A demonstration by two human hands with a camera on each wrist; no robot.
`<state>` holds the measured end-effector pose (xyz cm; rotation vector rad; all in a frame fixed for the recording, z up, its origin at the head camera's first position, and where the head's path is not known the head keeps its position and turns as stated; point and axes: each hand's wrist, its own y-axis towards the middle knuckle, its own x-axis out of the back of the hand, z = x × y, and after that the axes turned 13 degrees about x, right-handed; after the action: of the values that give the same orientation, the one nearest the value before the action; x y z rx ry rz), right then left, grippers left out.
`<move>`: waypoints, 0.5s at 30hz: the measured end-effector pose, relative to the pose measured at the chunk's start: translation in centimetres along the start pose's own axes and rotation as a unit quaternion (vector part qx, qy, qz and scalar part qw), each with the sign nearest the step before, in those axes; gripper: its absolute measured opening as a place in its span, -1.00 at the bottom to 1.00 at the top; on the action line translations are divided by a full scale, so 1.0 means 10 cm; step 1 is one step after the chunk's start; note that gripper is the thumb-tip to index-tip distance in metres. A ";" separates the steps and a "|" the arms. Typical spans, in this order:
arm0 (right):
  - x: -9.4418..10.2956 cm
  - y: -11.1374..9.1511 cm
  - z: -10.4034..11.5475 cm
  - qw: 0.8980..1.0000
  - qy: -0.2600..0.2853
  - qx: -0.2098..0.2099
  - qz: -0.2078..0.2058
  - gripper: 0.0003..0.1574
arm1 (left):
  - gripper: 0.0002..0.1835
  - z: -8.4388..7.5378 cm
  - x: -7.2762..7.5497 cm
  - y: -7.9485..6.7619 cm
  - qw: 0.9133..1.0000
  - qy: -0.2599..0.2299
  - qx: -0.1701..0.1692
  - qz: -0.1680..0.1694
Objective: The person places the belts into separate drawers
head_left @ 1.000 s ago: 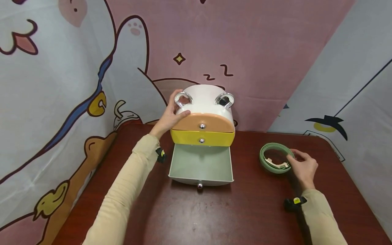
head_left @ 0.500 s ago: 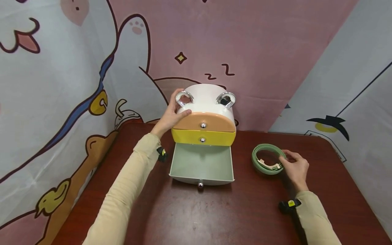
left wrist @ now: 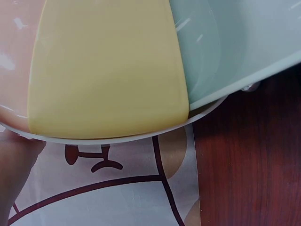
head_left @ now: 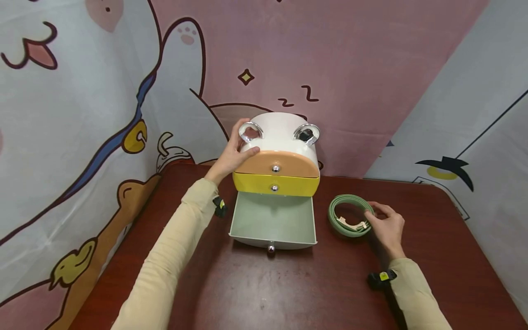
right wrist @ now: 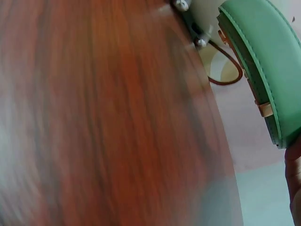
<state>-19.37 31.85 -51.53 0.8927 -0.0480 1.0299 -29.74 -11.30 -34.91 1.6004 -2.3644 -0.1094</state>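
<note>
A small chest of drawers (head_left: 284, 130) with a white, frog-like top and two chrome ring eyes stands at the back of the table. Its orange drawer (head_left: 294, 164) and yellow drawer (head_left: 251, 182) are closed. The green bottom drawer (head_left: 272, 220) is pulled out, with nothing visible inside. My left hand (head_left: 231, 156) grips the chest's upper left side, thumb on the front edge; the other fingers are partly hidden behind it. A coiled green belt (head_left: 335, 219) with a gold buckle is pinched at its right side by my right hand (head_left: 387, 227). In the right wrist view the belt (right wrist: 273, 61) appears raised off the table.
The dark red wooden table (head_left: 264, 293) runs up to a cartoon-printed cloth wall (head_left: 350, 68) at the back and sides. A chrome knob (head_left: 271, 249) sticks out from the open drawer's front.
My right hand has carried the coiled belt leftward, closer to the open green drawer. The left hand keeps its place on the chest, and the drawers stand as before.
</note>
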 end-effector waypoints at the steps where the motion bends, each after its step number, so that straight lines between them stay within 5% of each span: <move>1: -0.01 0.00 0.02 1.000 0.001 -0.001 0.003 -0.76 | -0.16 0.00 0.00 0.00 1.000 -0.001 0.001 0.000; 15: -0.18 -0.04 0.25 0.999 0.035 0.039 0.013 -0.75 | -0.15 0.01 0.01 0.00 1.000 -0.005 0.000 0.003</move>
<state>-19.14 28.82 -50.85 0.9278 0.0389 1.0932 -29.78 -11.41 -34.94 1.5966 -2.3762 -0.1151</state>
